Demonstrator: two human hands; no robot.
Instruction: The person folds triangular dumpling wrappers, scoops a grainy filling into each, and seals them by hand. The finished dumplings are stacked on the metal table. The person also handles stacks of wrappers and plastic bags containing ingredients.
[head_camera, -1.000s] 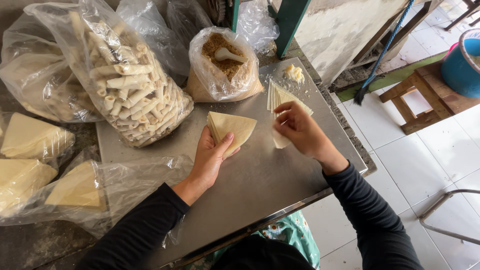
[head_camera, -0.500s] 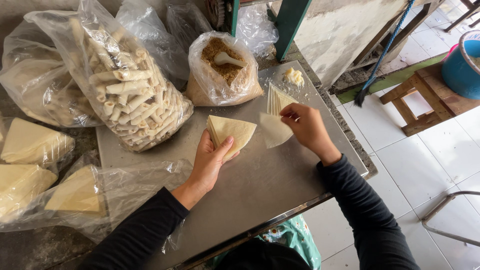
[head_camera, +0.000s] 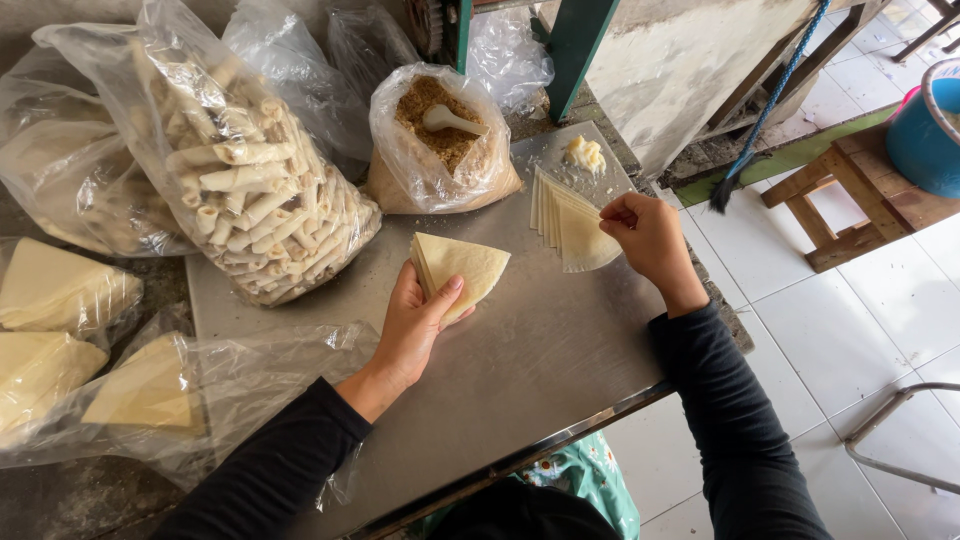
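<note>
— What has each grip got hold of?
— The left hand (head_camera: 415, 325) is cupped half shut around a stack of triangular pastry wrappers (head_camera: 462, 270), thumb laid across the top sheet, the stack resting on the table. The right hand (head_camera: 650, 240) is pinched shut on the corner of a single wrapper (head_camera: 585, 245), just beside a fanned row of wrappers (head_camera: 550, 205).
— And around them, biggest first?
— The steel table (head_camera: 520, 370) carries it all. At its far left stands a large clear bag of rolled pastries (head_camera: 250, 190), touching the table's back edge. Next to it is an open bag of brown filling (head_camera: 435, 140) with a pale spoon (head_camera: 450, 120) lying in it. Off the left edge lie bagged wrapper stacks (head_camera: 60, 290).
— Anything smaller?
— A small pale lump (head_camera: 585, 155) at the far corner, near the fanned row; possibly paste or dough, too small to tell.
</note>
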